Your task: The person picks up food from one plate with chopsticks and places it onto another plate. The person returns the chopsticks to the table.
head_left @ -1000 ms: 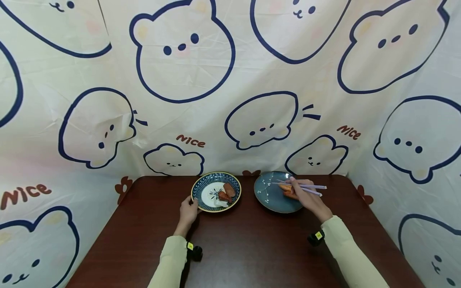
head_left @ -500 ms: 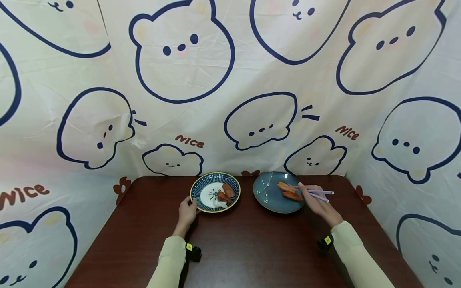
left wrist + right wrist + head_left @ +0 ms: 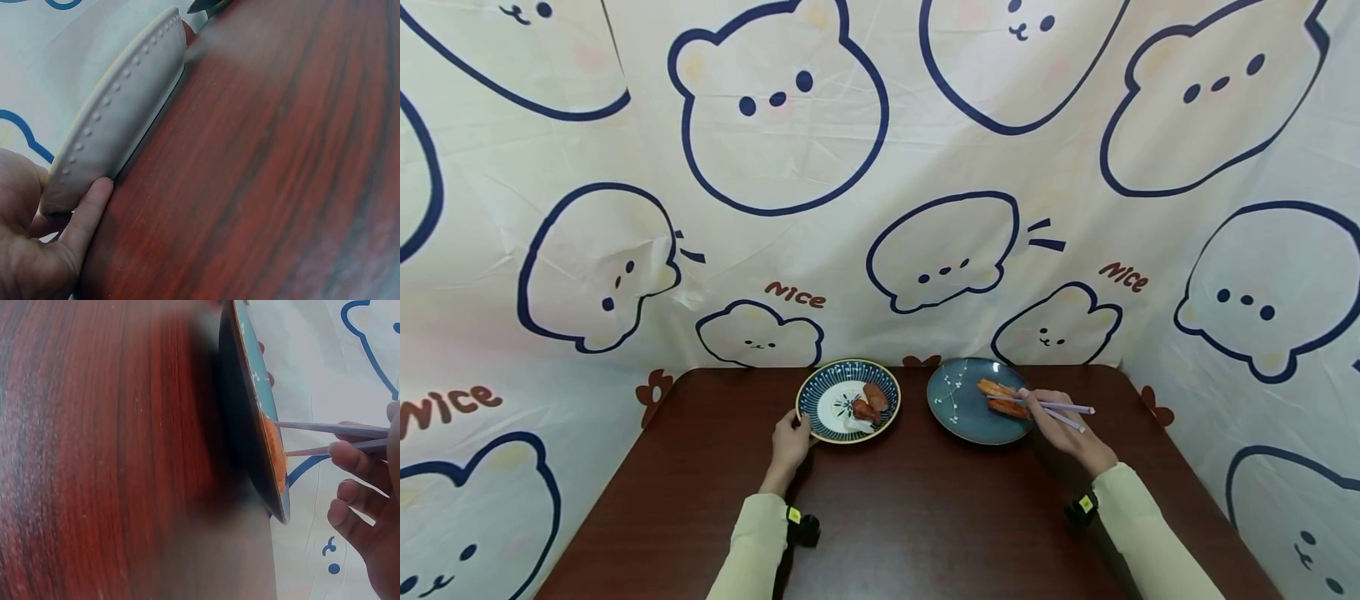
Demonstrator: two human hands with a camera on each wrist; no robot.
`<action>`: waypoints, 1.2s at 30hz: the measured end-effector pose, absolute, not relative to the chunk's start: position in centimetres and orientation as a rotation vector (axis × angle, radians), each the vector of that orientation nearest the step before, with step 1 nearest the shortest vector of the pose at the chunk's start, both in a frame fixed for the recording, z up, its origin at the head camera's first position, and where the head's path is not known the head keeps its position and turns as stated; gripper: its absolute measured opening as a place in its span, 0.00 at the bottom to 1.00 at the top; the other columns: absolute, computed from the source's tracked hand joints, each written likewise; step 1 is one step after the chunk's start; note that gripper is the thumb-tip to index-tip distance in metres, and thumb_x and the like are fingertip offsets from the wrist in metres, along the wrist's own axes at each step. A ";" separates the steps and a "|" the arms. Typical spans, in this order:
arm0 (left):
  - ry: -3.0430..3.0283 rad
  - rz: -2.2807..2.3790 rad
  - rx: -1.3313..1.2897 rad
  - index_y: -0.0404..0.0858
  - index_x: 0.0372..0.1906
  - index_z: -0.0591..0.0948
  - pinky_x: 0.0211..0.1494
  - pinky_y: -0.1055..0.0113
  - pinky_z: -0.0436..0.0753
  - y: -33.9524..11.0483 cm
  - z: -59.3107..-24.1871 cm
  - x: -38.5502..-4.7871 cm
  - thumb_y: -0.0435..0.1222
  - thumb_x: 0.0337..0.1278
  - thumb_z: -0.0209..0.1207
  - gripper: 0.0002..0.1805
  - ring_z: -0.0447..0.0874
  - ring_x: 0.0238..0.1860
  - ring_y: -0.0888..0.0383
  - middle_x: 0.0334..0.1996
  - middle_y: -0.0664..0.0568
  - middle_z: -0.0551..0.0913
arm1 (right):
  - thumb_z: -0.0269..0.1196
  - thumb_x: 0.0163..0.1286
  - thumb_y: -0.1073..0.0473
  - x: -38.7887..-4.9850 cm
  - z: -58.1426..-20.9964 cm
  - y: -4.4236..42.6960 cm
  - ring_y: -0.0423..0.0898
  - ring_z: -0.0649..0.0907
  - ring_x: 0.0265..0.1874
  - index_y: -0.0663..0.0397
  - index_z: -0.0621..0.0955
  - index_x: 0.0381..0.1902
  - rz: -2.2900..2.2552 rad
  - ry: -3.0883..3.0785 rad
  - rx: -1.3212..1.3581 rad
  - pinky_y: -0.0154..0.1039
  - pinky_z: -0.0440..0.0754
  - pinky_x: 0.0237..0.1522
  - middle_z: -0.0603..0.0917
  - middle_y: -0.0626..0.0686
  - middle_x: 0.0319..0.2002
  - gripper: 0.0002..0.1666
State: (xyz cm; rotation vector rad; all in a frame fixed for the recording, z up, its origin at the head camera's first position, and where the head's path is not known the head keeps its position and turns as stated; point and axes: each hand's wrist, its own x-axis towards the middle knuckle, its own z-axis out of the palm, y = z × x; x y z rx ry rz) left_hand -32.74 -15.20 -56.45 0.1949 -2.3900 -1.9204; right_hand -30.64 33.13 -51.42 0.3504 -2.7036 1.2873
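Note:
On the left stands a blue-and-white patterned plate (image 3: 835, 408) with a yellow rim. My left hand (image 3: 790, 443) grips its left edge; in the left wrist view one finger lies against the plate's white outer side (image 3: 131, 100). Two brown food pieces (image 3: 868, 410), one like a drumstick, lie on its right part beside something whitish. My right hand (image 3: 1066, 432) holds a pair of pale purple chopsticks (image 3: 1063, 407) over the right edge of a blue-grey plate (image 3: 951, 417). The chopstick tips are at two orange-brown, wing-like pieces (image 3: 1009, 409); whether they pinch one I cannot tell.
Both plates stand near the far edge of a dark brown wooden table (image 3: 910, 517), with a narrow gap between them. Behind and beside the table hangs a pale cloth (image 3: 842, 250) with bear drawings.
My right hand has drawn back to the right with the chopsticks, uncovering more of the orange-brown pieces. Over the last half second the chopstick tips have shifted onto these pieces. My left hand stays put.

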 end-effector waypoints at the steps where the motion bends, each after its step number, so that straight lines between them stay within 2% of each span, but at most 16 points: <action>1: -2.385 -1.921 0.196 0.25 0.72 0.65 0.47 0.61 0.90 -15.2 -56.5 -32.8 0.35 0.80 0.42 0.25 0.86 0.50 0.45 0.54 0.30 0.79 | 0.49 0.83 0.44 -30.7 -51.4 33.1 0.46 0.74 0.25 0.62 0.85 0.40 1.294 -2.709 0.350 0.36 0.71 0.24 0.72 0.51 0.24 0.29; 8: -2.378 -1.934 0.194 0.25 0.72 0.66 0.50 0.58 0.89 -15.1 -56.5 -32.8 0.35 0.80 0.42 0.25 0.85 0.52 0.42 0.55 0.30 0.79 | 0.51 0.83 0.49 -30.9 -51.3 33.1 0.43 0.73 0.23 0.60 0.85 0.31 1.144 -2.686 0.453 0.33 0.71 0.23 0.73 0.48 0.24 0.26; 15: -2.364 -1.902 0.171 0.22 0.70 0.66 0.43 0.62 0.90 -15.1 -56.6 -32.7 0.34 0.78 0.43 0.25 0.86 0.44 0.49 0.51 0.30 0.80 | 0.53 0.82 0.54 -31.0 -51.2 33.3 0.41 0.72 0.23 0.52 0.86 0.26 0.913 -2.694 0.493 0.33 0.72 0.23 0.74 0.45 0.25 0.24; 23: -2.382 -1.920 0.198 0.24 0.72 0.65 0.45 0.62 0.89 -15.1 -56.6 -32.9 0.35 0.80 0.43 0.25 0.85 0.50 0.42 0.54 0.29 0.79 | 0.55 0.81 0.56 -31.2 -50.9 33.4 0.39 0.71 0.27 0.51 0.83 0.19 0.702 -2.657 0.622 0.35 0.71 0.32 0.73 0.39 0.21 0.26; 28: -2.379 -1.936 0.186 0.25 0.73 0.65 0.46 0.62 0.89 -15.1 -56.4 -32.7 0.35 0.80 0.43 0.26 0.84 0.51 0.42 0.55 0.30 0.79 | 0.54 0.81 0.52 -31.4 -50.6 33.3 0.40 0.72 0.29 0.52 0.85 0.22 0.717 -2.683 0.634 0.35 0.71 0.34 0.73 0.39 0.22 0.26; 32: -2.372 -1.946 0.176 0.24 0.72 0.65 0.49 0.58 0.89 -15.2 -56.3 -32.6 0.34 0.80 0.42 0.25 0.84 0.53 0.39 0.55 0.28 0.78 | 0.57 0.79 0.53 -31.7 -50.5 33.2 0.40 0.71 0.28 0.52 0.84 0.22 0.747 -2.685 0.671 0.35 0.71 0.31 0.72 0.38 0.20 0.23; 36: -2.371 -1.944 0.180 0.24 0.72 0.66 0.50 0.57 0.89 -15.2 -56.4 -32.6 0.34 0.80 0.43 0.24 0.84 0.53 0.39 0.55 0.28 0.78 | 0.56 0.80 0.53 -32.1 -50.5 33.0 0.39 0.70 0.27 0.54 0.83 0.22 0.727 -2.741 0.693 0.34 0.69 0.29 0.71 0.38 0.18 0.25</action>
